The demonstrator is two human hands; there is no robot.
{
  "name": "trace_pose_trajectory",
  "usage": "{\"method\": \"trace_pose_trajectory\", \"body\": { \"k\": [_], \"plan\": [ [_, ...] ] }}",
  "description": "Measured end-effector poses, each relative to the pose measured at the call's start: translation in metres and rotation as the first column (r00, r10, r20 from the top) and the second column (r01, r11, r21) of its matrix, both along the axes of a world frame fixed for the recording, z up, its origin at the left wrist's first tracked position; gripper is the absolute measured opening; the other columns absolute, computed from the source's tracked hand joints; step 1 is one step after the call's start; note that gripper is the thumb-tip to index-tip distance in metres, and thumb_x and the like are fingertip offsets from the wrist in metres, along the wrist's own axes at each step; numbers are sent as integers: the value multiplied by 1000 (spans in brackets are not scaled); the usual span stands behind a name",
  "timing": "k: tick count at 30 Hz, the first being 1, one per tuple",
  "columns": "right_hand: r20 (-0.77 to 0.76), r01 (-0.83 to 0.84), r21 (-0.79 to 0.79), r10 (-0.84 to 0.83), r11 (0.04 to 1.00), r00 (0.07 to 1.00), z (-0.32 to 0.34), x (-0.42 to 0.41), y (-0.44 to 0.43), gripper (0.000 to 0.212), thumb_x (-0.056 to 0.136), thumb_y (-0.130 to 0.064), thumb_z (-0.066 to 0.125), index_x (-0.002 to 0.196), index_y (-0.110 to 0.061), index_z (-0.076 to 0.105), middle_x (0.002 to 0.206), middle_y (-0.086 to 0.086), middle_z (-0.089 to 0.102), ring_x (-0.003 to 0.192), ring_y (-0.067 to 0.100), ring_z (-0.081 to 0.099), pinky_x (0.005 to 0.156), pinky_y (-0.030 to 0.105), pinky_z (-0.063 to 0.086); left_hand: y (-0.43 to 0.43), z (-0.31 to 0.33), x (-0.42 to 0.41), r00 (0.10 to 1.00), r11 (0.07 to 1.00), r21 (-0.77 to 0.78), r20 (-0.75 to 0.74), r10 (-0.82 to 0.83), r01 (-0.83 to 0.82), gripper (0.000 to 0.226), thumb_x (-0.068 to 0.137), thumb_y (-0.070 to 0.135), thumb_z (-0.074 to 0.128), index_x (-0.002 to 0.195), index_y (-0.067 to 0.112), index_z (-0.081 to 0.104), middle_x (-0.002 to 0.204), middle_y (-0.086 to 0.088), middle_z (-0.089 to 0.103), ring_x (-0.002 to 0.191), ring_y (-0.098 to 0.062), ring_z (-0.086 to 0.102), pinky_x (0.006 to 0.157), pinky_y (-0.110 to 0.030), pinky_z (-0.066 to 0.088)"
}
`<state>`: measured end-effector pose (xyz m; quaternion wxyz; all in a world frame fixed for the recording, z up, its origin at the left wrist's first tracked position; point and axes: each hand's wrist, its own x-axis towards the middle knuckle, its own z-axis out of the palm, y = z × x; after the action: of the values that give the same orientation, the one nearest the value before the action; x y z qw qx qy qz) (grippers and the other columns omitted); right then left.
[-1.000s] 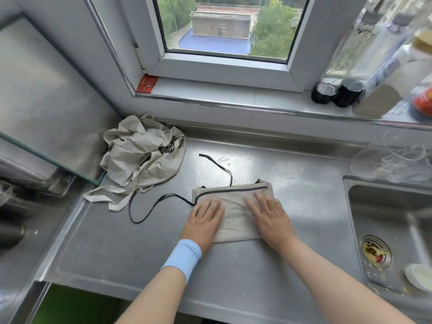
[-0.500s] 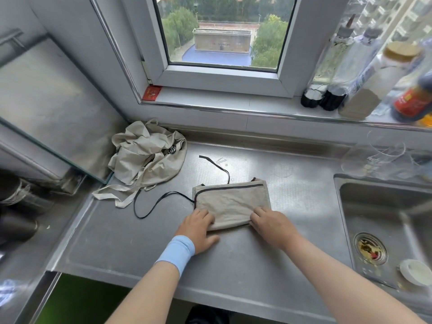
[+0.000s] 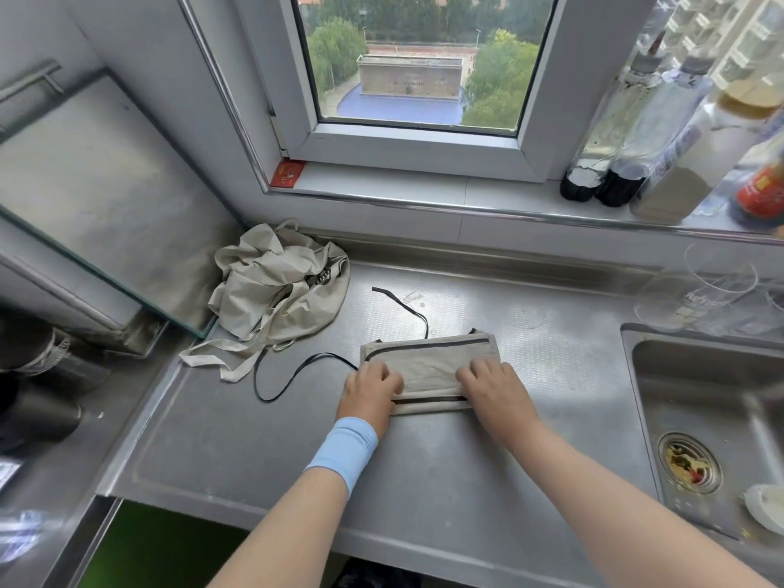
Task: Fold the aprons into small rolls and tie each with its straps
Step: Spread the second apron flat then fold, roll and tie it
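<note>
Head | left grip point(image 3: 368, 389), right grip point(image 3: 494, 390) pinch folded apron point(image 3: 428, 362) | steel counter point(image 3: 254, 451), window point(image 3: 411, 65)

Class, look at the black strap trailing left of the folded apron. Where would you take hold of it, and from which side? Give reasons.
Pinch the black strap at its low bend, left of the folded apron, coming from above with the fingertips of the left hand. It lies thin and flat on the bare counter, so only a top pinch gets under it. Further up it meets the crumpled apron's beige strap.
</note>
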<state>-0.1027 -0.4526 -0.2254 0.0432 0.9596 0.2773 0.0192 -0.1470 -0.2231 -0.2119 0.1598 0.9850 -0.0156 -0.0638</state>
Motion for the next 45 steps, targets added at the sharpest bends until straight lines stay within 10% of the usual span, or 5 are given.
{"method": "trace_pose_trajectory", "body": {
  "k": [5,18,27,33,45],
  "plan": [
    [-53,-119,72,123,990,991,-3,-5,5,19,76,-10,38,76,-16,56,78,5,56,68,26,58,56,37,50,-21,-3,-5,971,948,223,25,-238,227,21,64,11,41,62,20,59,70,1,55,62,-18,58,43,-23,40],
    [9,-171,74,171,982,985,-7,17,-13,19,86,-27,60,71,-16,61,68,5,59,57,26,59,49,31,45,12,-20,3,982,989,55,123,-146,140,12,74,24,78,74,19,67,74,2,61,62,-22,58,41,-27,48],
    [-163,43,80,-30,996,986,9,34,2,13,88,-25,63,96,-15,59,90,6,61,77,31,62,60,34,34,-2,-3,32,972,976,11,-88,217,-217,17,83,26,70,96,20,62,110,-1,51,103,-24,53,86,-35,45],
    [37,-177,77,175,981,984,-2,20,6,21,76,-7,40,79,-14,60,80,7,56,69,28,56,62,38,50,-22,-6,25,990,962,263,98,-104,75,23,48,1,66,59,18,56,66,-2,53,60,-22,54,51,-27,44],
    [-243,7,146,29,989,970,2,40,-5,21,78,-7,64,95,-20,68,91,0,65,85,27,65,64,34,49,27,-15,27,997,995,-65,32,-68,70,11,92,23,62,99,19,69,99,0,66,91,-26,60,74,-39,52]
  ]
}}
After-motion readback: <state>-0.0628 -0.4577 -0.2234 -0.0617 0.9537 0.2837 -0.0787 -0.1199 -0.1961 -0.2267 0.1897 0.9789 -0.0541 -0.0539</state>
